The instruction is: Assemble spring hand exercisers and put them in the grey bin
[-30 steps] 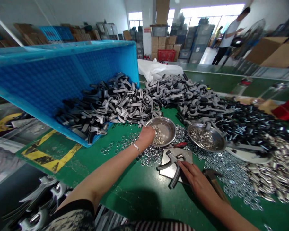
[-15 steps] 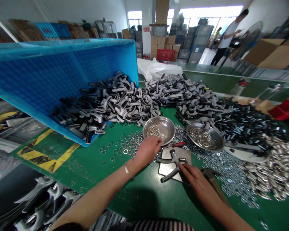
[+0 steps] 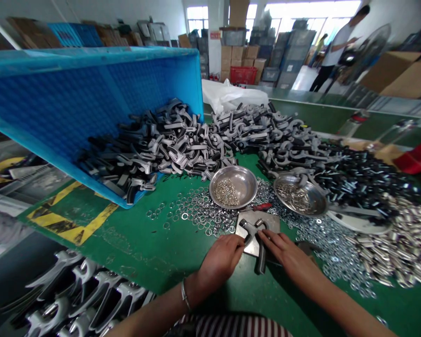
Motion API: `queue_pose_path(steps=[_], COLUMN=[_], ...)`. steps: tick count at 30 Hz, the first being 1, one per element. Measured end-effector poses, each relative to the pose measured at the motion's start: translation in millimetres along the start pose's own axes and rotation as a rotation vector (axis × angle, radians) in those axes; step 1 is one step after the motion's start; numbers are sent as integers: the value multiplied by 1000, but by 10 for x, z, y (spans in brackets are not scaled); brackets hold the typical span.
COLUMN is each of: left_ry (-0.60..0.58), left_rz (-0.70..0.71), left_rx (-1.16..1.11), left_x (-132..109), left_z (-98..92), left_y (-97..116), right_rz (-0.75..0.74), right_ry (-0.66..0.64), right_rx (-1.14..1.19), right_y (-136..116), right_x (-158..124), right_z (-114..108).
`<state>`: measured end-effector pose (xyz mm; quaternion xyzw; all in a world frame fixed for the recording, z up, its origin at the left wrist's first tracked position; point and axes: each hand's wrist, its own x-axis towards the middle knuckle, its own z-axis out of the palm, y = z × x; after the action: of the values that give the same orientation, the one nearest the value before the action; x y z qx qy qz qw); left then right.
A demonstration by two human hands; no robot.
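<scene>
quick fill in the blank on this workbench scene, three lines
The left hand, at a forked metal part, has a ____ around its wrist.
Above the right hand, a small tool has a ____ handle.
The tipped crate is made of ____ plastic.

Missing words: bracelet; red; blue

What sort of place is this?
Most likely a factory workshop for assembling small metal parts: a long green workbench heaped with grey-and-black cast parts, loose steel washers and metal dishes, with stacked cartons behind.
</scene>
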<state>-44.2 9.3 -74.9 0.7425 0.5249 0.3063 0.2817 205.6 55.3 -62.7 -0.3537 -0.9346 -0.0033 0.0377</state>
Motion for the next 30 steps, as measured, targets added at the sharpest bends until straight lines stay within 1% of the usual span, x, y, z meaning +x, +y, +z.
queue_pose_path(steps=[4,8,14,16,20,22,23,26,28,29,30], left_ry=[4,44,69,69,54,89,113,184,216,224,227], left_rz=[-31,-10,30,24,-52,-108,-137,-210,-228,-224,-209], left_rx=[-30,-55,-60,-68,-78,-90,-110,-209,-255,-262,-260], left_x=[-6,-71,-138,-132,-113,-108,-105,-65,-2,39,82], left_z=[-16,5,46,48,14,-31,-59,-145,-184,-194,-198], left_y=[-10,-19,19,18,-36,-81,-103,-153,-158,-149,-133], right_rz=[75,72,91,124,211,308,366,479,562,630,723], right_ry=[16,-4,9,19,87,150,188,258,241,214,172], right_rx=[26,20,72,154,445,513,501,334,249,272,349], right_y=[-28,-52,-79,-58,87,183,222,251,182,129,69], right_x=[-72,-153,-220,-203,-230,-372,-488,-945,-1236,-1343,-1417], right_z=[26,64,121,115,34,12,21,116,167,162,130])
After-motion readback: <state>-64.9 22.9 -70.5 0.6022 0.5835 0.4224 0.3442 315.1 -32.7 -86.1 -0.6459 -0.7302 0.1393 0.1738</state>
